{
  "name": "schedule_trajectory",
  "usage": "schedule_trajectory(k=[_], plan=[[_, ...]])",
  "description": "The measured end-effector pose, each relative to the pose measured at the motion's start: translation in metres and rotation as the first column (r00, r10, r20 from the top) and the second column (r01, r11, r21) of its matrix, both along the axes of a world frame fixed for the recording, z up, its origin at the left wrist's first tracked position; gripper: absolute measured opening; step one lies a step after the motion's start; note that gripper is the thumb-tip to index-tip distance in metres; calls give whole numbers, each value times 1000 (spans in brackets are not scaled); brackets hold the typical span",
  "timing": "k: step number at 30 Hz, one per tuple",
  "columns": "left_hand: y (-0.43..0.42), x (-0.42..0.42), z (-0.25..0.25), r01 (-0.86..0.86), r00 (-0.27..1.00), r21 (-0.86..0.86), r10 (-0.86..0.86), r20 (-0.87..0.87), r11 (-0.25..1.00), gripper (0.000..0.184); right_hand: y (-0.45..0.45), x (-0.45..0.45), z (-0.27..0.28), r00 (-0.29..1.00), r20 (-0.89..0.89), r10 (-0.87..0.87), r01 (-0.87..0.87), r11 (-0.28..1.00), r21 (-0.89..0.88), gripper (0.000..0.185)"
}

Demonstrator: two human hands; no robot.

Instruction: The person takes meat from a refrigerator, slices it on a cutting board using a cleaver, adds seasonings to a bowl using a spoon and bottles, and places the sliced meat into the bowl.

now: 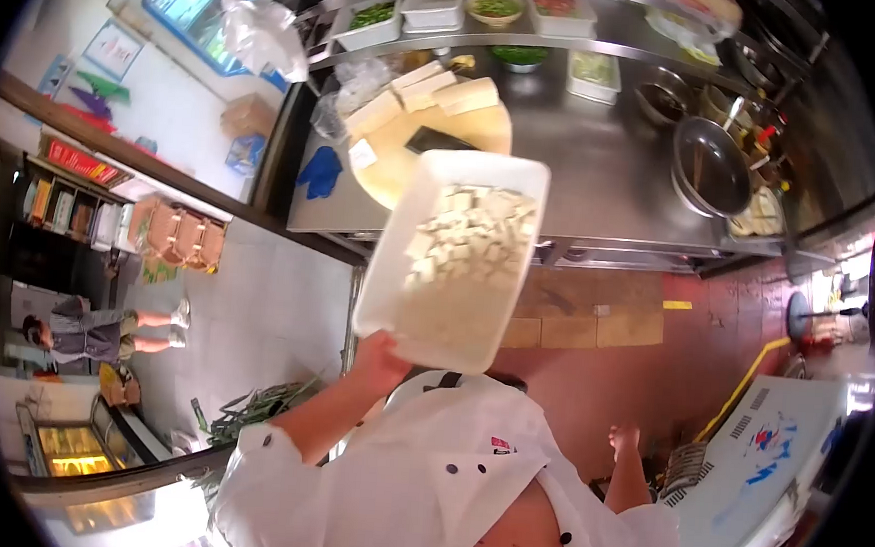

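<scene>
While a long steel surface (602, 198) is backed by a shelf (619, 26) on which containers of food are lined up, a round pale board (389, 160) is set toward its left end. Over the near edge of that board, as seen from above, a white tray (444, 324) is held; its far end is overlapped with the board in view, its near end is brought close to the wearer's white jacket (385, 471), and whether it is touched to the surface cannot be told. Well to the right, a deep dark bowl (709, 170) is placed on the surface. Along the back of the board several pale blocks (466, 97) are laid in a row, and nearer the tray a dark flat blade (436, 140) is partly hidden by it. By the tray's near left corner, the rim is pinched by the left hand (380, 362). The right hand (625, 440) is held low, well apart from the tray; whether its fingers are spread or closed cannot be told. Inside the tray, pale cubes (470, 230) are gathered mostly toward the far half.
</scene>
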State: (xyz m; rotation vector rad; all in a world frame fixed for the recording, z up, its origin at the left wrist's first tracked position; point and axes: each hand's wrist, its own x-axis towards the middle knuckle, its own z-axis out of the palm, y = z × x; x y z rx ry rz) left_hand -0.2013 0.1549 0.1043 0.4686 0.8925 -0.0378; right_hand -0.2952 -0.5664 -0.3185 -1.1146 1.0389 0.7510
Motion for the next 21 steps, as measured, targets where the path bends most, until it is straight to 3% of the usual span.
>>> schedule_trajectory(k=[2, 3, 4, 5, 6, 7, 8, 10, 11, 12, 14, 15, 17, 18, 19, 21], plan=[[38, -48, -15, -86, 991, 61, 92, -99, 994, 48, 87, 76, 94, 997, -12, 74, -72, 899, -432, 32], [45, -55, -11, -98, 990, 56, 103, -100, 994, 48, 88, 88, 60, 994, 22, 110, -104, 979, -176, 29], [51, -59, 0, -209, 975, 12, 210, -77, 978, 42, 83, 96, 14, 988, 47, 148, -153, 982, 112, 27], [60, -60, 8, -315, 948, -35, 313, -59, 948, 36, 78, 104, -29, 978, 69, 196, -207, 908, 364, 25], [71, -58, 12, -307, 948, -37, 303, -99, 951, 22, 128, 110, 15, 934, 143, 327, -344, 931, 123, 23], [85, -61, -14, -313, 946, -46, 308, -101, 949, 22, 175, 114, 54, 860, 137, 491, -471, 869, -154, 22], [103, -67, -62, -253, 964, 180, 263, -36, 951, 15, 241, 126, 126, 785, 48, 618, -552, 733, -397, 22], [140, -49, -105, -465, 885, 11, 464, 41, 885, 5, 289, 136, 148, 733, 88, 675, -587, 692, -420, 15], [148, -31, -105, -462, 887, 1, 461, 34, 887, 5, 303, 136, 150, 676, 124, 726, -622, 653, -432, 12], [147, -13, -107, -292, 955, 320, 291, 53, 901, 23, 312, 140, 151, 678, 115, 726, -621, 650, -437, 12], [160, 8, -134, -89, 994, 588, 106, 6, 804, 44, 303, 138, 117, 471, 145, 870, -725, 475, -498, 15], [171, 15, -175, -126, 992, 584, 119, 51, 802, 40, 307, 137, 130, 473, 127, 872, -727, 467, -503, 15], [179, 40, -198, -161, 987, 571, 126, 100, 805, 35, 325, 149, 169, 727, 91, 680, -594, 691, -412, 15], [173, 57, -193, -360, 933, 300, 343, 109, 883, 23, 332, 153, 187, 733, 81, 675, -589, 690, -420, 15], [172, 71, -184, -540, 841, 9, 539, 49, 841, 15, 339, 158, 205, 763, 42, 645, -569, 701, -429, 13], [176, 85, -161, -513, 857, 37, 510, 68, 858, 14, 348, 162, 232, 795, -2, 607, -544, 711, -445, 13]])
